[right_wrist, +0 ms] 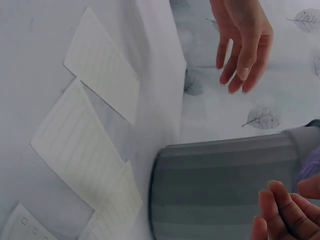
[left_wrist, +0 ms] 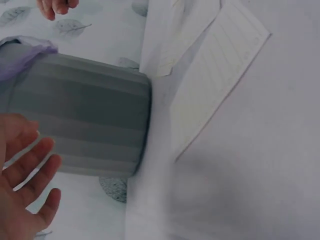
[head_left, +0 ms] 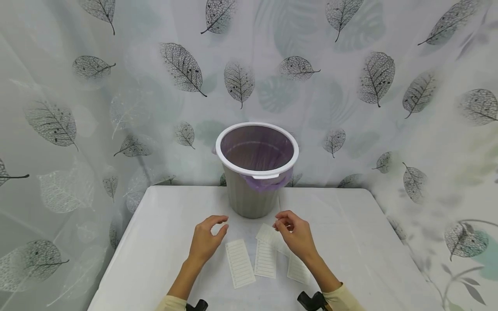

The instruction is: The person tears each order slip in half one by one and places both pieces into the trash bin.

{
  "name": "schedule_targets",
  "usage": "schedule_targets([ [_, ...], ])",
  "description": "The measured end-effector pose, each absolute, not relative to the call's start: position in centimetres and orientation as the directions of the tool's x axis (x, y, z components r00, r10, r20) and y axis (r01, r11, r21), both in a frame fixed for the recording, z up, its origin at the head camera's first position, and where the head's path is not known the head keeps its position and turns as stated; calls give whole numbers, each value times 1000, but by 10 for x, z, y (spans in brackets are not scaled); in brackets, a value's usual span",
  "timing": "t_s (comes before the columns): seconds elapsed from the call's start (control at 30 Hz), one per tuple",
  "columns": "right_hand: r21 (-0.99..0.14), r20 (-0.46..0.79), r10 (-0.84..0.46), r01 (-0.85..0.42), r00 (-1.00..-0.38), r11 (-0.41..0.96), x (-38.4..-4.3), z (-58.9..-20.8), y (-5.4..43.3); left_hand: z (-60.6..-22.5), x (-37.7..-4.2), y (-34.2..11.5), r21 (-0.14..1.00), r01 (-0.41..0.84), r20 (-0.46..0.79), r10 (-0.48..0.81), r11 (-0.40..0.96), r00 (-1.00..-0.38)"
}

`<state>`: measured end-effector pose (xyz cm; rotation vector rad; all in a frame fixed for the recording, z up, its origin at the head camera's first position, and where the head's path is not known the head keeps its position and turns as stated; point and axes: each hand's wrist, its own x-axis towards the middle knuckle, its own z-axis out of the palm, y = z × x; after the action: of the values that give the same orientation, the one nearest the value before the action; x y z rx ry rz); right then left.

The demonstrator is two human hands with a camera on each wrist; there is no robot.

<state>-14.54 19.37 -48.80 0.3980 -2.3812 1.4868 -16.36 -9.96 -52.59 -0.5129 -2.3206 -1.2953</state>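
Observation:
Several white lined paper slips [head_left: 240, 264] lie on the table in front of the bin, some overlapping. My left hand [head_left: 206, 237] hovers left of them with thumb and fingers spread apart, and nothing is in it. In the left wrist view, its fingers [left_wrist: 42, 172] are loosely bent in front of the bin. Over the slips on the right is my right hand [head_left: 294, 233], its fingers loosely curved. The right wrist view shows bare fingertips [right_wrist: 272, 187] with no slip among them. The grey bin [head_left: 249, 196] stands upright beyond both hands.
A white rim [head_left: 256, 173] holds a purple liner bag [head_left: 268, 183] inside the bin, with some of it hanging out at the front. The white table [head_left: 155, 242] ends just behind the bin, where a leaf-patterned curtain [head_left: 136, 108] hangs.

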Motion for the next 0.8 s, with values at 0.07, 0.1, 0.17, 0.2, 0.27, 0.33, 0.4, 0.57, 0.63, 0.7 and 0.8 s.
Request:
schedule_targets([
  [0.07, -818, 384, -74, -376, -920, 435, -144, -493, 192, -532, -162, -98, 703, 499, 518, 116, 507, -847],
  [0.1, -820, 375, -73, -368, -924, 439, -144, -495, 191, -536, -161, -98, 702, 491, 509, 119, 515, -852],
  [0.17, -824, 360, -74, -354, -930, 443, -143, -501, 191, -543, -160, -96, 703, 474, 487, 127, 530, -864],
  [0.2, -827, 351, -72, -345, -934, 445, -143, -503, 190, -546, -159, -96, 703, 466, 478, 129, 537, -869],
  [0.27, -835, 332, -71, -328, -941, 442, -142, -508, 189, -551, -158, -94, 701, 450, 457, 136, 553, -879],
  [0.33, -842, 313, -70, -311, -947, 440, -141, -514, 189, -556, -156, -93, 701, 432, 434, 141, 568, -890],
  [0.4, -847, 295, -68, -293, -953, 443, -139, -520, 189, -559, -154, -91, 697, 418, 418, 143, 582, -897],
  [0.57, -847, 269, -64, -267, -961, 459, -136, -532, 187, -567, -152, -89, 691, 387, 384, 143, 610, -912],
  [0.63, -846, 263, -63, -262, -963, 465, -134, -534, 186, -569, -151, -89, 679, 377, 380, 137, 630, -915],
  [0.7, -845, 253, -65, -253, -965, 472, -132, -537, 185, -572, -151, -87, 662, 370, 384, 130, 651, -914],
  [0.8, -845, 236, -69, -240, -969, 479, -130, -541, 183, -577, -150, -85, 633, 368, 394, 126, 681, -910],
])
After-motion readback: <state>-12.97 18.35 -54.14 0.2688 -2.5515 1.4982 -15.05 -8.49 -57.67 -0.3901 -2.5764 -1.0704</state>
